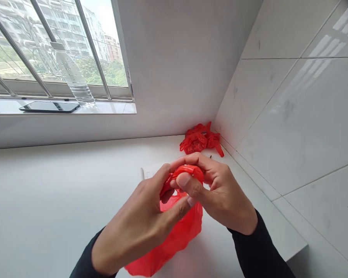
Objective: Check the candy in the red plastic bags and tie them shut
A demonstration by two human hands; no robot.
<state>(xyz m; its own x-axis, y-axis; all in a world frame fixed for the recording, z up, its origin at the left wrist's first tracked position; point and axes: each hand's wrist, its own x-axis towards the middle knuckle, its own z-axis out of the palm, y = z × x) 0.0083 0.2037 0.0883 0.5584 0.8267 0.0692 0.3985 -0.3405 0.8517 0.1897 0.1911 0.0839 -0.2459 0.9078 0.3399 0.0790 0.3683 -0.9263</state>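
The left hand (140, 220), loosely curled, and the right hand (223, 195), closed in a pinch, both hold the bunched top of a red bag (176, 235) over the bench (60, 193), in from its right edge.

I face a grey-white wall (176, 69) with a metal-barred window (75, 42) on my left, letting in daylight. Below me spreads a smooth white table (60, 193); on my right, a glossy white tiled wall (301, 127) catches striped reflections (321, 46).
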